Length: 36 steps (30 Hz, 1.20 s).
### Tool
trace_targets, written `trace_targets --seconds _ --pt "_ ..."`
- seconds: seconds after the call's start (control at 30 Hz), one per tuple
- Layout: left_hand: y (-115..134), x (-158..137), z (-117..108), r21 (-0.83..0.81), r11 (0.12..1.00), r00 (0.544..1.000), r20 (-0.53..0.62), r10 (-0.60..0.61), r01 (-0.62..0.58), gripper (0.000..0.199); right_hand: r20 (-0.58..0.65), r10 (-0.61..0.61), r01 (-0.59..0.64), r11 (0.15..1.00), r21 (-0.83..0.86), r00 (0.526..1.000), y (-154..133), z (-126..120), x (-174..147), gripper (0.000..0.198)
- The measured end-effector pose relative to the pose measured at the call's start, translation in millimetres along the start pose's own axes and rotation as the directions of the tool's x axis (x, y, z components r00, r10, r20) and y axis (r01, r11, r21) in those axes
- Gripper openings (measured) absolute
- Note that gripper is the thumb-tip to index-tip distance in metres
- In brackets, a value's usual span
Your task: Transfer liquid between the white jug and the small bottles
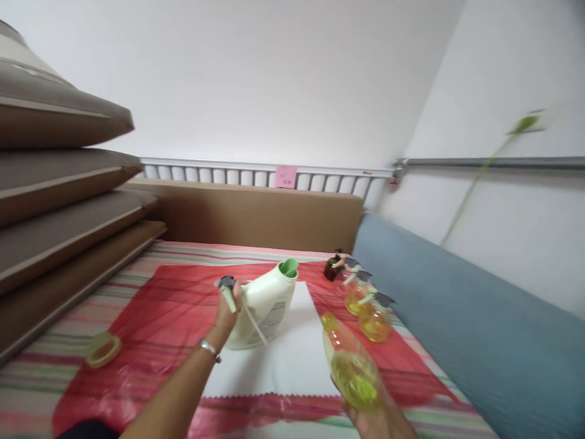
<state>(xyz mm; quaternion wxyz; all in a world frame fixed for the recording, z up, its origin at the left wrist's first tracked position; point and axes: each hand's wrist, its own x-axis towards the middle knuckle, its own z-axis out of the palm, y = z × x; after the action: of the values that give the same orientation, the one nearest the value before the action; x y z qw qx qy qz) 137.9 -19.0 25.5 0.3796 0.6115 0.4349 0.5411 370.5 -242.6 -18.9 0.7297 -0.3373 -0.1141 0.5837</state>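
My left hand (227,308) is closed on a pump head (226,289) with a grey top, a pale green spout and a thin white tube hanging from it. Directly beside that hand is a pale green detergent jug (262,305), its green-lined mouth uncovered and pointing up to the right. Whether my fingers also grip the jug's handle is hard to make out. At the lower right, my right hand (365,417) is wrapped round a clear bottle (351,369) part filled with yellow liquid. That bottle leans left and has no pump on its neck.
Several pump bottles (375,323), some with yellow liquid, line the right side. A white sheet (287,366) lies on red plastic (173,305) over striped cloth. A pale round cap (103,350) lies at left. Stacked brown cushions (68,177) stand left; a blue panel (457,305) runs along the right.
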Motion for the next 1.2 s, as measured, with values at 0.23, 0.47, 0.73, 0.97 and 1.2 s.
trace_targets --seconds 0.23,0.47,0.73,0.97,1.2 --pt "21 -2 0 0.109 0.994 0.980 0.198 0.007 -0.029 0.046 0.054 -0.304 0.309 0.937 -0.162 0.951 -76 33 3 0.045" --pt "50 1 -16 0.149 0.986 0.949 0.295 -0.114 0.072 0.048 0.093 -0.281 0.296 0.907 -0.299 0.955 -99 40 0 0.034" --pt "58 -2 -7 0.245 0.969 0.913 0.394 -0.108 0.009 0.052 0.162 -0.239 0.287 0.858 -0.427 0.957 -102 46 18 0.032" --pt "66 -8 7 0.353 0.918 0.903 0.430 0.012 -0.180 0.047 0.173 -0.236 0.292 0.800 -0.524 0.956 -128 48 20 0.032" --pt "56 -3 10 0.382 0.907 0.889 0.458 -0.018 -0.179 0.050 0.090 -0.245 0.243 0.719 -0.651 0.965 -140 49 11 0.034"
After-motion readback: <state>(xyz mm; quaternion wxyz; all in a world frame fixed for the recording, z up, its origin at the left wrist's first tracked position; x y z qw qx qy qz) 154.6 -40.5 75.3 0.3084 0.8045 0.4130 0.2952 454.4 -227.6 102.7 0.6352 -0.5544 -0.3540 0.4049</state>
